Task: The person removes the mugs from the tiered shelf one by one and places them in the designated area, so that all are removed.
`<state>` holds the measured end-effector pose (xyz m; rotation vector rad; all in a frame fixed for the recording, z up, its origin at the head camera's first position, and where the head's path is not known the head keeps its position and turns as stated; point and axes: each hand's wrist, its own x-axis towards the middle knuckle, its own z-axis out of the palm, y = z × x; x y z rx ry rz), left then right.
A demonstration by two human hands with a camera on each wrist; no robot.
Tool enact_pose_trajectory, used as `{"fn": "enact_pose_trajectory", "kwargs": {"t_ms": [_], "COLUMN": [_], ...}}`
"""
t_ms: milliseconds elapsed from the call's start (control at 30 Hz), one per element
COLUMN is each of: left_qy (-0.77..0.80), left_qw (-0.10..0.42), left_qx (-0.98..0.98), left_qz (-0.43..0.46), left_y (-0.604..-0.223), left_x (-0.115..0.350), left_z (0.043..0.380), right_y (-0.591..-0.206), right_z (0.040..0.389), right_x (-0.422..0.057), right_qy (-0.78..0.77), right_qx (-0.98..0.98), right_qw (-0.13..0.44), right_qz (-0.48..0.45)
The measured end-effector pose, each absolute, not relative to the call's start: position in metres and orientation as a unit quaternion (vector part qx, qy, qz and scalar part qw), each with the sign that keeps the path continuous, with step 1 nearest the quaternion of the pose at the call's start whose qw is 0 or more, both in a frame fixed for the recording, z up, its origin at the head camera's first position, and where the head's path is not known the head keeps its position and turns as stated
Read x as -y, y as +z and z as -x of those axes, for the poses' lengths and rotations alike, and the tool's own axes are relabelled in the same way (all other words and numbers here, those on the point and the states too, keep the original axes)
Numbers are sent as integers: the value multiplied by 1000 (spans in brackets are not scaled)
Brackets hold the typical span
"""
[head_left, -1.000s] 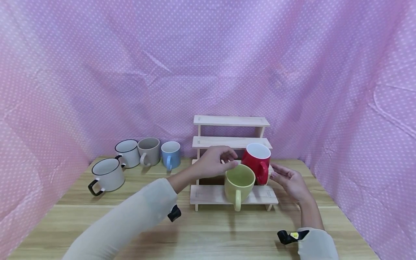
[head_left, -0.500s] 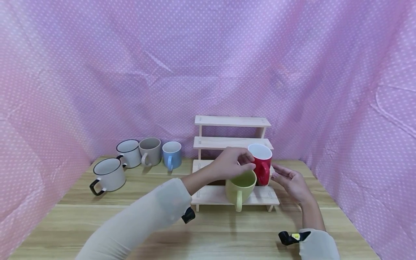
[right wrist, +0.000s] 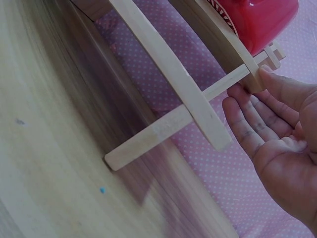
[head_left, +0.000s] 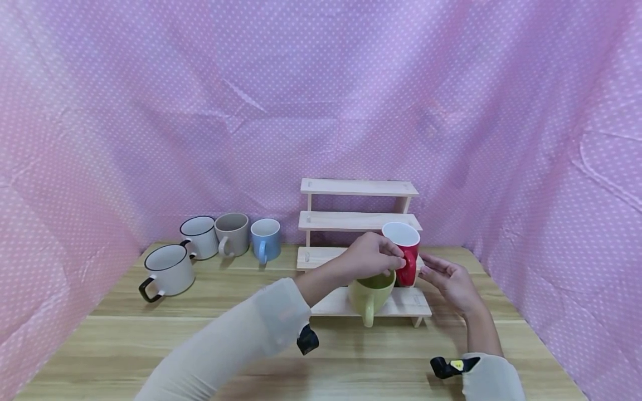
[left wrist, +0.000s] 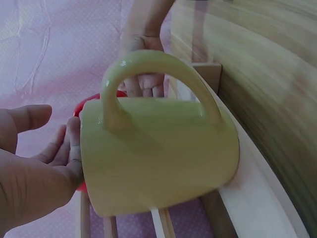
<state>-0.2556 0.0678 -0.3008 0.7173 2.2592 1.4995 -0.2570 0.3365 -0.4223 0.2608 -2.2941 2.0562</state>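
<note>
A red mug [head_left: 403, 236] with a white inside stands at the right end of the second-lowest tier of a wooden step shelf [head_left: 321, 257]. Below and in front of it, a yellow-green mug [head_left: 368, 298] sits on the lowest tier, handle toward me. My left hand [head_left: 370, 257] reaches over the yellow-green mug's rim, fingertips right at the red mug's handle. In the left wrist view its thumb [left wrist: 34, 116] is spread from the fingers, whose tips the yellow-green mug partly hides. My right hand [right wrist: 285, 124] pinches the shelf board's right end, thumb above and fingers below.
At the left on the wooden table [head_left: 241, 345] stand a blue mug [head_left: 266, 239], a grey-brown mug [head_left: 233, 234] and two white mugs with dark rims, the nearer white mug [head_left: 170, 271] having a black handle. A pink dotted curtain [head_left: 321, 100] surrounds the table.
My left hand has moved right and slightly down, from over the yellow-green mug's left rim to the red mug's handle. My right hand stays at the shelf's right end.
</note>
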Motion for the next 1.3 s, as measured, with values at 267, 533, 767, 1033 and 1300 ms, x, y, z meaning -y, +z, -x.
{"fn": "enact_pose_trajectory", "kwargs": {"t_ms": [267, 533, 767, 1033, 1300], "left_qy": [556, 545, 538, 554, 587], "left_qw": [220, 250, 274, 284, 292], "left_qx": [-776, -771, -768, -758, -736], "left_qz": [-201, -216, -212, -196, -170], "left_y": [-301, -304, -308, -312, -313], "left_x": [-77, -79, -83, -87, -89], "left_z": [255, 258, 260, 261, 263], "right_y": [-422, -421, -422, -421, -421], "right_z": [257, 255, 255, 256, 256], "right_x": [-337, -338, -339, -338, -337], "right_qy": [669, 654, 646, 648, 657], "right_qx": [738, 752, 759, 757, 749], "right_qw": [25, 23, 23, 20, 21], "right_qz": [-86, -85, -76, -78, -84]}}
